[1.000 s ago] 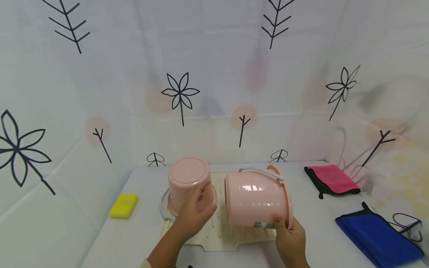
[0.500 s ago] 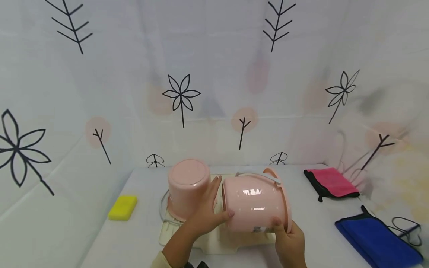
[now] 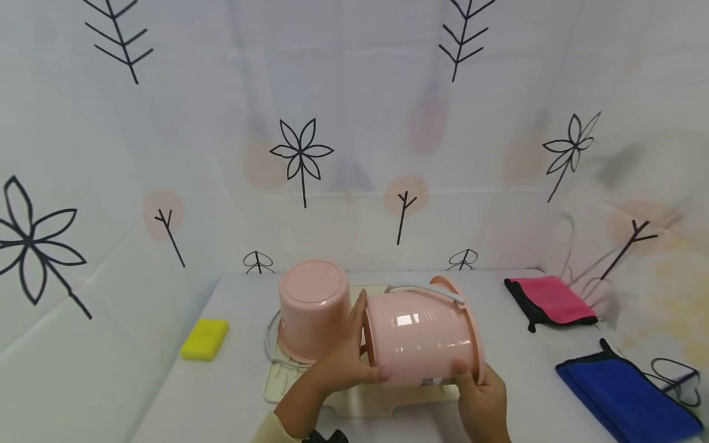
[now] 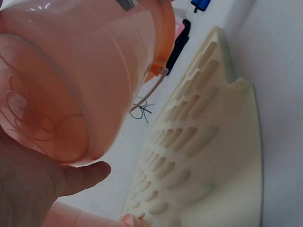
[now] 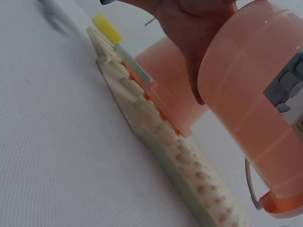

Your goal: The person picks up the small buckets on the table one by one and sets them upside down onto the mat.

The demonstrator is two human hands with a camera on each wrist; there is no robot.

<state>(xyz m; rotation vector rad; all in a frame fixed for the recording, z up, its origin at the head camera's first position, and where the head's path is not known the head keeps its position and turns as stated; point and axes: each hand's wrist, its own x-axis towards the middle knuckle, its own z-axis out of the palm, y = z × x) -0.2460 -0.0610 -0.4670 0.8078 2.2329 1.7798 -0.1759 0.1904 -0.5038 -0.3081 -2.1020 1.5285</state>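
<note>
A pink bucket (image 3: pixel 421 338) lies tipped on its side in the air above a cream ridged drainboard (image 3: pixel 362 403), its mouth to the right. My right hand (image 3: pixel 482 397) grips it at the rim, thumb on the outer wall. At the bucket's base my left hand (image 3: pixel 344 360) rests with fingers straight up and thumb along the lower side. In the left wrist view the bucket's base (image 4: pixel 38 104) faces the palm. A second pink bucket (image 3: pixel 312 307) stands upside down on the drainboard's left part, its grey handle (image 3: pixel 268 341) hanging down to the side.
A yellow sponge (image 3: pixel 204 339) lies to the left on the white table (image 3: pixel 210 403). Over at the right are a pink cloth (image 3: pixel 551 299) with black edging and a blue cloth (image 3: pixel 626 391). A white patterned curtain (image 3: pixel 354 123) hangs behind.
My left hand has moved right, from the upside-down bucket to the base of the held bucket. The held bucket has shifted slightly left and down; my right hand keeps its grip.
</note>
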